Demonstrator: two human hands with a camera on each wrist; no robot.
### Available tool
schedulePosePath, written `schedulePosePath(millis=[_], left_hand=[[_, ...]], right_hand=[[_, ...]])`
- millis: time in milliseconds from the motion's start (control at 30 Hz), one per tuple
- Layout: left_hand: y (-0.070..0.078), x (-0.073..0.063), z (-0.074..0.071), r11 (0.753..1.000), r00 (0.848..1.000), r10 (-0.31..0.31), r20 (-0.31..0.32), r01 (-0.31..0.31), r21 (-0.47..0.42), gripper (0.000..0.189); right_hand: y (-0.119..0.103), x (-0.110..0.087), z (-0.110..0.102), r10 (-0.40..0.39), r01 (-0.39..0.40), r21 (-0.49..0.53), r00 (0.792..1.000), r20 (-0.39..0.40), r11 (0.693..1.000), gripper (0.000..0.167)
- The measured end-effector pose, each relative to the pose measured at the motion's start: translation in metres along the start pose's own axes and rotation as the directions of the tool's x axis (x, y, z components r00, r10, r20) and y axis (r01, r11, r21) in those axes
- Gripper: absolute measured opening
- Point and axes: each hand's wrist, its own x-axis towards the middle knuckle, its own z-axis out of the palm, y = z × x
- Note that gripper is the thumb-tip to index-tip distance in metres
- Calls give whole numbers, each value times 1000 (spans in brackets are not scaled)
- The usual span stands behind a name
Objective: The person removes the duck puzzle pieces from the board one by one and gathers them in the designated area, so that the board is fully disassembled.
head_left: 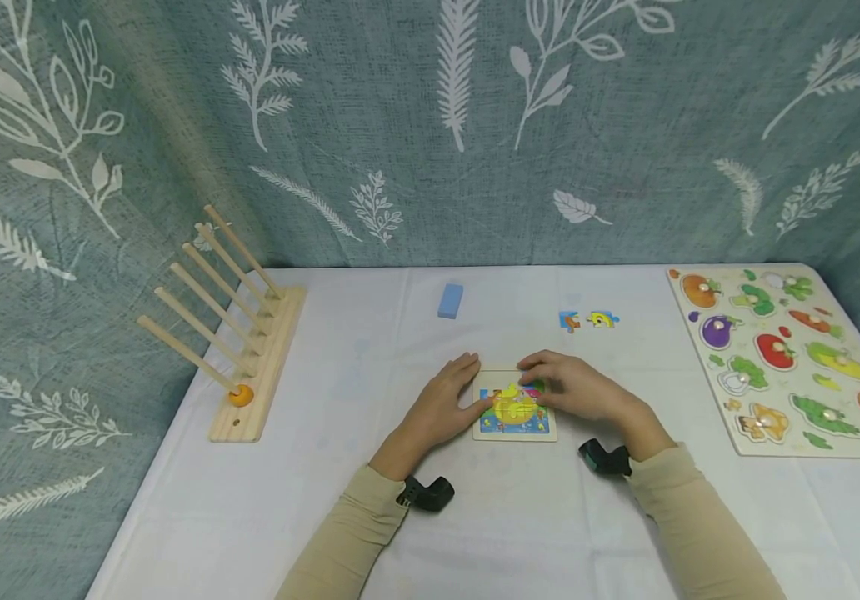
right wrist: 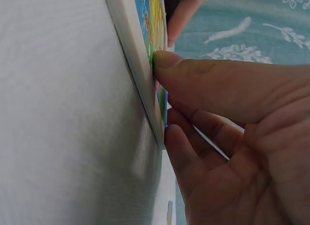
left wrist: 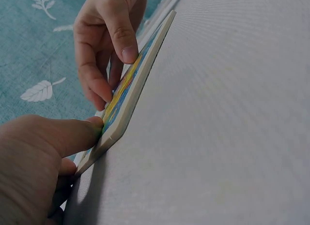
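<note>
A small wooden jigsaw puzzle tray (head_left: 515,437) with a yellow and blue picture lies flat on the white-covered table. My left hand (head_left: 441,404) holds its left side, thumb on top and the other fingers along the edge, as the left wrist view shows. At the upper right of the picture, my right hand (head_left: 576,387) pinches a puzzle piece (right wrist: 165,109) between thumb and fingers. Most of that piece is hidden by the fingers. Two loose jigsaw pieces, one blue and brown (head_left: 569,322), one yellow and blue (head_left: 602,319), lie beyond the right hand.
A blue block (head_left: 450,301) lies behind the tray. To the left stands a wooden base (head_left: 289,312) with several slanting pegs and an orange bead (head_left: 241,395). A vegetable knob-puzzle board (head_left: 763,387) occupies the right side. Patterned curtain (head_left: 415,100) hangs behind the table.
</note>
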Motion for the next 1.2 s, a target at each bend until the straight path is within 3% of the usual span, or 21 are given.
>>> schedulePosePath(millis=[333,800,1200], left_hand=[[0,0,0,1000,1000,20,-19,-20,-5,66],[2,-1,-1,1000,1000,9,-16,-9,-6,67],[2,0,-1,1000,1000,-8,6,8,2,67]], right_hand=[[-1,0,1,27,-27,15,999,-34,1000,21],[4,-2,2,68,-52,137,991,-115,989,34],[8,-1,4,85,-70,124,989,-121,990,36]])
